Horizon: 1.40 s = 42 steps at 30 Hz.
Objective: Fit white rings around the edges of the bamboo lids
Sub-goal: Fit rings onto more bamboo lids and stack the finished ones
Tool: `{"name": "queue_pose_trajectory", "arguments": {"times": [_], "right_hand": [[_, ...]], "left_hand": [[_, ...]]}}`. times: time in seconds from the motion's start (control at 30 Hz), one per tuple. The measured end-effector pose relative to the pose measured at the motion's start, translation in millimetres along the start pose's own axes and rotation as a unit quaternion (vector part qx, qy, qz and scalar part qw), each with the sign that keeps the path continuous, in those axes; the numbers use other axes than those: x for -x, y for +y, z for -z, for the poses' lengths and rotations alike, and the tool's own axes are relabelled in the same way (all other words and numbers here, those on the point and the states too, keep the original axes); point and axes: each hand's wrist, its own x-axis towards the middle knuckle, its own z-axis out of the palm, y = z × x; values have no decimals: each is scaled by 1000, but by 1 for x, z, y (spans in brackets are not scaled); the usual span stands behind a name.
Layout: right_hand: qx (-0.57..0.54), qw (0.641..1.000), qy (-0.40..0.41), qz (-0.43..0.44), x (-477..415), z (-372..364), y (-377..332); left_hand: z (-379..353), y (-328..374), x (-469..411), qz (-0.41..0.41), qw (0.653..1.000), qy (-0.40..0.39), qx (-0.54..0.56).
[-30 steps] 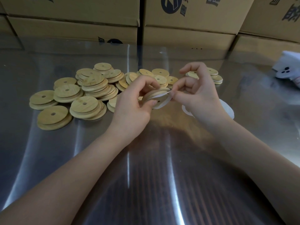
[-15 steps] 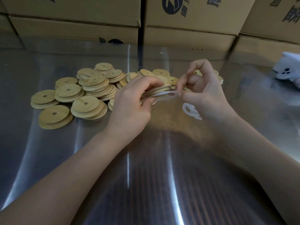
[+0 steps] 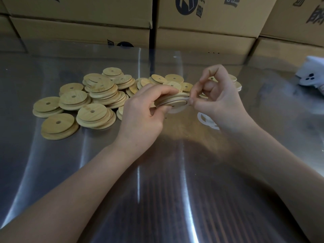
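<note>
My left hand grips a round bamboo lid, held nearly edge-on above the table's middle. A white ring is stretched round the lid's edge and hangs loose below it. My right hand pinches the ring at the lid's right edge between thumb and forefinger. A pile of several bamboo lids with centre holes lies on the table to the left and behind my hands. More loose white rings lie on the table under my right hand, partly hidden by it.
The work surface is a shiny metal table. Cardboard boxes are stacked along its far edge. A white object with dark dots lies at the far right. A few lids lie behind my right hand.
The lid has tilted flatter, nearly edge-on. My right hand has drawn the ring out to the lid's right edge, and both hands have shifted slightly up.
</note>
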Motion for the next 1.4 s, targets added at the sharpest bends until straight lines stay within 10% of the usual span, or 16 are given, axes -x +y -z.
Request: {"name": "queue_pose_trajectory", "arguments": {"times": [1.03, 1.23, 1.4], "right_hand": [[28, 995, 41, -82, 3, -15, 2], [57, 993, 93, -52, 6, -22, 1], [70, 994, 77, -35, 7, -21, -2]], "left_hand": [[-2, -6, -3, 349, 863, 10, 366], [-3, -6, -2, 342, 876, -11, 340], [-3, -9, -2, 231, 951, -57, 196]]}}
